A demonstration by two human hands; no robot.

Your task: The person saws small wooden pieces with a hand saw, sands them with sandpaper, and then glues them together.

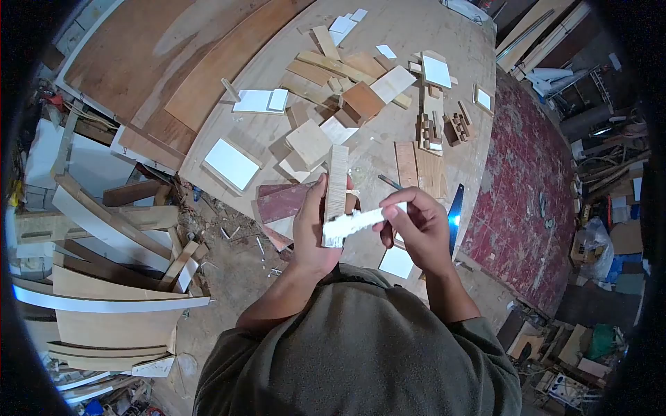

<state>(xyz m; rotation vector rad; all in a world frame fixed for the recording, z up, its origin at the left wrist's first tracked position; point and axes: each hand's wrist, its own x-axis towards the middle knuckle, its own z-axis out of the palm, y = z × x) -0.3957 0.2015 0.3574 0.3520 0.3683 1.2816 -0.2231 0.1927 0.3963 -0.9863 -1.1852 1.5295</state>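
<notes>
My left hand [310,225] is wrapped round a narrow, pale wooden block [338,173], held upright over the table edge. Between the thumb and fingers of my right hand [422,232] is a white strip [368,219] with ragged, torn-looking edges. Its left end overlaps the lower end of the block, where a white patch shows. A thin dark stick like a pencil [388,182] pokes out just beyond my right fingers. Beneath my hands, dark red boards [281,202] lie to the left and brown wooden boards [418,166] to the right.
Wood offcuts [329,76] and white-faced panels [232,164] are scattered over the wooden table [263,59]. Slotted wooden pieces [458,128] sit at the right. A blue-lit saw blade [456,211] lies by the right edge. Curved boards [111,298] are stacked at left; a red sheet [517,187] is at right.
</notes>
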